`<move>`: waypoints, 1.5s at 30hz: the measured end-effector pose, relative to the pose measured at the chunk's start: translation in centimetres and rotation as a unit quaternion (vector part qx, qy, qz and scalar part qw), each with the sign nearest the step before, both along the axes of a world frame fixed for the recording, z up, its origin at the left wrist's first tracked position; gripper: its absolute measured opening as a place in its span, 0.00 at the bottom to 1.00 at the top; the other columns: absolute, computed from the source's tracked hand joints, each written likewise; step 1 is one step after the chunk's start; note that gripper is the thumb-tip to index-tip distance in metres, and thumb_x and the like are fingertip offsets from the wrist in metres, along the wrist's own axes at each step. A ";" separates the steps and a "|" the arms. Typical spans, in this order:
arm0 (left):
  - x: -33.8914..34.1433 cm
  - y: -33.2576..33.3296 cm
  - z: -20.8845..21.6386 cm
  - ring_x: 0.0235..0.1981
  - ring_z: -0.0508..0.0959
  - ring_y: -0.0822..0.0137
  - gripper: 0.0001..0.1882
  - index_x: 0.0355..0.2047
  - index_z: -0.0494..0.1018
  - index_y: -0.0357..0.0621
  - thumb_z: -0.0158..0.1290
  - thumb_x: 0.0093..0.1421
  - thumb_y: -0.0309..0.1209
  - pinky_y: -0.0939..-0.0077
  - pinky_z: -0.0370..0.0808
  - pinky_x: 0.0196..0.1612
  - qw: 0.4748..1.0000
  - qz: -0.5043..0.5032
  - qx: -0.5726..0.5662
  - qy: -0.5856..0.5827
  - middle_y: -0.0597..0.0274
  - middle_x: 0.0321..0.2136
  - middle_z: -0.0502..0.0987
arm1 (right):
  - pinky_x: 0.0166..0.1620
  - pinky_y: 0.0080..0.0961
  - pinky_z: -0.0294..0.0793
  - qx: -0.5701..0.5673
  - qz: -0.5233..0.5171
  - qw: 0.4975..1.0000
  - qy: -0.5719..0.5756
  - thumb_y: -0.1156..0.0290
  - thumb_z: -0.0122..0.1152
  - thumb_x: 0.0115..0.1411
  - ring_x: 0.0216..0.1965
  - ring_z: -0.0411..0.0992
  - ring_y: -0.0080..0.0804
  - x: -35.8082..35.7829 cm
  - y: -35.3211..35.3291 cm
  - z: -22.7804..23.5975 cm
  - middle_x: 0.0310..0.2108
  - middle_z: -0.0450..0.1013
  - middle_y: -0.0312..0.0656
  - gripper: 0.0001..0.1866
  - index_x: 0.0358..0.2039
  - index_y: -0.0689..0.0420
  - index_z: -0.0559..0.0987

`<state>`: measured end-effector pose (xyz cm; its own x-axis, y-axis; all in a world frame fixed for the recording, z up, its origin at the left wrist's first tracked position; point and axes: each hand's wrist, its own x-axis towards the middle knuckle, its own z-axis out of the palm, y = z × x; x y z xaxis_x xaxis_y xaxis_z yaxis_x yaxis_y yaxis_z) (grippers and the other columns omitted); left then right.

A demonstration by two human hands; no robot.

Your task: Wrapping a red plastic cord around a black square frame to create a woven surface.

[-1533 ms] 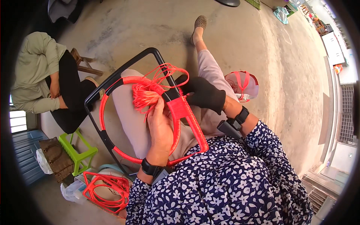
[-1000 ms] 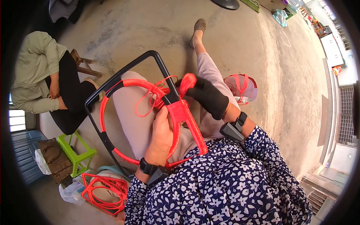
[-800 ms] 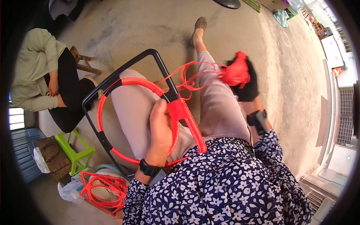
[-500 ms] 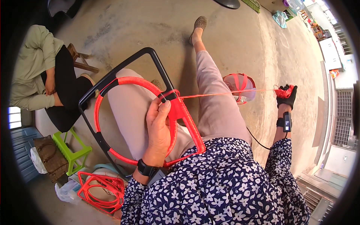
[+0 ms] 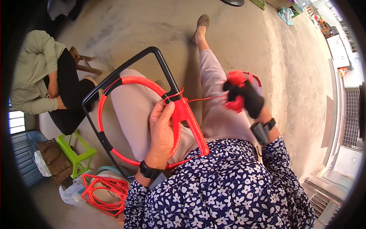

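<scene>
A black frame (image 5: 132, 62) with a ring inside it rests over my left thigh. Red cord is wound round much of the ring and along the frame's near right side. My left hand (image 5: 162, 128), bare, pinches the frame at its right edge, where a wrapped red patch (image 5: 181, 114) joins ring and frame. My right hand (image 5: 246, 95), in a black glove, is closed round a bundle of red cord (image 5: 235, 105) above my right thigh; motion blurs it. From the bundle a thin strand (image 5: 206, 99) runs left to the frame beside my left thumb.
Another person (image 5: 42, 76) sits at the left near a wooden stool (image 5: 85, 65). A green plastic stool (image 5: 78, 152) and a brown bag (image 5: 55, 160) stand at lower left. Red wrapped frames (image 5: 105, 192) lie by my left elbow. A red-trimmed container (image 5: 258, 82) sits behind my right hand.
My right hand has swung in from the far right toward the frame, bringing the cord bundle with it. The strand between is much shorter. My left hand and the frame have hardly moved.
</scene>
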<state>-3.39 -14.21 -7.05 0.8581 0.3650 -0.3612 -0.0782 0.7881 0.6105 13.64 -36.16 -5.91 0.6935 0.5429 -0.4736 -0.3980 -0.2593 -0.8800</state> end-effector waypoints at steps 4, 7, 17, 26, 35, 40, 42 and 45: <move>0.0 -0.3 0.2 0.40 0.78 0.72 0.09 0.44 0.72 0.38 0.50 0.65 0.26 0.79 0.74 0.47 1.000 0.009 -0.008 -0.004 0.61 0.40 0.78 | 0.32 0.19 0.74 0.088 0.114 0.989 0.024 0.64 0.62 0.60 0.27 0.72 0.20 -3.5 7.7 0.8 0.30 0.76 0.34 0.15 0.42 0.60 0.77; -0.1 -0.2 0.0 0.40 0.78 0.72 0.09 0.45 0.72 0.38 0.50 0.65 0.25 0.79 0.74 0.46 1.000 0.004 -0.009 0.002 0.61 0.40 0.78 | 0.33 0.19 0.74 0.074 0.087 0.979 0.171 0.63 0.63 0.60 0.29 0.73 0.20 -3.7 9.7 0.6 0.30 0.75 0.34 0.15 0.41 0.60 0.76; -0.2 0.1 0.1 0.39 0.77 0.74 0.10 0.46 0.72 0.37 0.50 0.65 0.26 0.80 0.74 0.46 1.000 0.017 -0.002 0.000 0.62 0.39 0.78 | 0.32 0.20 0.73 0.016 -0.060 0.998 -0.020 0.66 0.64 0.56 0.28 0.72 0.22 1.9 0.1 -2.0 0.31 0.76 0.36 0.15 0.41 0.59 0.76; -0.2 0.2 1.1 0.42 0.77 0.73 0.12 0.48 0.71 0.37 0.47 0.66 0.27 0.78 0.73 0.49 1.000 -0.001 0.020 0.008 0.60 0.42 0.77 | 0.28 0.19 0.73 -0.178 -0.159 0.958 -0.158 0.66 0.68 0.54 0.24 0.71 0.20 2.6 -9.5 -2.0 0.28 0.75 0.34 0.16 0.41 0.59 0.79; 0.0 -0.3 0.5 0.38 0.77 0.76 0.10 0.45 0.72 0.37 0.49 0.66 0.27 0.82 0.74 0.44 0.999 0.013 0.026 -0.024 0.62 0.38 0.78 | 0.41 0.23 0.76 0.079 0.115 0.990 0.028 0.69 0.64 0.59 0.35 0.75 0.23 -3.6 8.8 2.6 0.37 0.77 0.40 0.18 0.47 0.64 0.75; 0.1 -0.3 0.9 0.38 0.77 0.77 0.09 0.45 0.71 0.36 0.49 0.66 0.25 0.83 0.73 0.44 1.000 0.003 0.012 -0.006 0.62 0.38 0.78 | 0.38 0.23 0.76 0.058 0.138 0.987 -0.060 0.68 0.68 0.56 0.32 0.75 0.22 -2.5 9.5 2.1 0.32 0.78 0.39 0.15 0.40 0.64 0.78; 0.1 -0.3 0.6 0.38 0.77 0.77 0.09 0.45 0.71 0.36 0.49 0.66 0.25 0.83 0.73 0.44 1.000 0.013 0.011 -0.012 0.62 0.37 0.78 | 0.37 0.23 0.75 0.052 0.185 0.969 -0.158 0.68 0.68 0.56 0.32 0.75 0.23 -2.8 9.6 2.8 0.32 0.78 0.39 0.14 0.39 0.63 0.78; -0.2 0.0 -0.1 0.39 0.77 0.76 0.09 0.45 0.71 0.36 0.49 0.65 0.26 0.82 0.73 0.45 0.999 0.018 0.002 -0.026 0.63 0.39 0.78 | 0.37 0.25 0.75 0.022 0.221 0.917 -0.332 0.68 0.68 0.55 0.31 0.75 0.24 -2.8 9.0 2.5 0.31 0.78 0.41 0.14 0.39 0.61 0.79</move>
<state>-3.54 -14.24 -7.14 0.8625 0.3971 -0.3138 -0.1383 0.7813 0.6087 10.83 -27.16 -3.41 0.5282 0.8491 0.0020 0.3647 -0.2247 -0.9036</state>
